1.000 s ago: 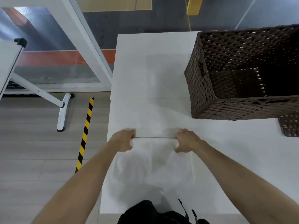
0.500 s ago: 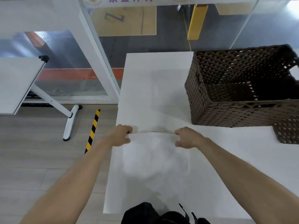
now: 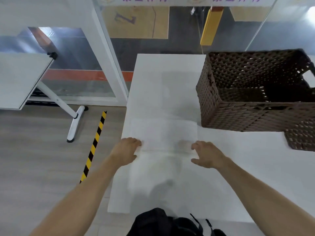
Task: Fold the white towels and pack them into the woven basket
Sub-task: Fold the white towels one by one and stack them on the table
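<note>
White towel (image 3: 158, 167) flat on white table (image 3: 255, 176), between hands. Left hand (image 3: 127, 150), right hand (image 3: 207, 155) at its far edge: fingers curled, thumbs apart; grip blurred, cannot tell. Woven basket (image 3: 242, 116) beyond right hand.

Left grip (image 3: 127, 150), right grip (image 3: 207, 155), forearms (image 3: 81, 193) bare; black clothing (image 3: 153, 222) at frame bottom (thin black straps (image 3: 197, 222) beside it).

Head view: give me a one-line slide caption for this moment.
Left hand and right hand rest on a white towel laid on the table, woven basket standing to its right.
</note>
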A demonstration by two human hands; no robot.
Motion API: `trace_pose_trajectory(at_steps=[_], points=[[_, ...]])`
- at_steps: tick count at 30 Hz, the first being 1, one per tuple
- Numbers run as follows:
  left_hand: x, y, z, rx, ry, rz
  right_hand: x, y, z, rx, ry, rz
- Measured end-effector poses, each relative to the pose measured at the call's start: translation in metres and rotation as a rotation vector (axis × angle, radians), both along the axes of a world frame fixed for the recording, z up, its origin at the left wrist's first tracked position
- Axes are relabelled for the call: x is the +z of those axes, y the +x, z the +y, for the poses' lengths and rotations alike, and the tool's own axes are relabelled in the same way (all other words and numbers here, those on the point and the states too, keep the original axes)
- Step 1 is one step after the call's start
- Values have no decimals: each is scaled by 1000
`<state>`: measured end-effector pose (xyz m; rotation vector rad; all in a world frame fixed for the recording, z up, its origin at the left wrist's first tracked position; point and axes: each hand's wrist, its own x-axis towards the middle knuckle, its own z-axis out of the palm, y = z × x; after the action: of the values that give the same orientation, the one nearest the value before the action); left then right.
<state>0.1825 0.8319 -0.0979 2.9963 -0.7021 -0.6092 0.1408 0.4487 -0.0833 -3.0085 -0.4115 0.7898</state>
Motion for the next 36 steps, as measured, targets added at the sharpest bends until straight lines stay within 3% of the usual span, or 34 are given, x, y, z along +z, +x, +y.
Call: trace_pose_trajectory(at_steps=[1, 3, 8, 12, 17, 23, 27, 32, 36], points=[[-13, -11, 2, -3, 57, 110, -13, -11, -2, -8, -41, 55], [-34, -20, 7, 50, 37, 134, -31, -21, -4, -41, -41, 9], [-44, 10, -5, 122, -157, -122, -59, 4, 17, -100, 66, -296], [-51, 55, -28, 61, -266, -273, -72, 37, 49, -74, 110, -357], [-75, 69, -56, -202, -175, -234, -91, 59, 68, -84, 41, -342], [-106, 73, -33, -215, -91, -175, -123, 48, 47, -130, 52, -340], [-90, 104, -16, 116, -97, -105, -124, 48, 49, -142, 75, -345], [-54, 149, 6, 479, -201, 309, -124, 48, 48, -148, 95, -340], [-49, 146, 21, 883, -631, 542, -123, 38, 51, -184, 90, -331]])
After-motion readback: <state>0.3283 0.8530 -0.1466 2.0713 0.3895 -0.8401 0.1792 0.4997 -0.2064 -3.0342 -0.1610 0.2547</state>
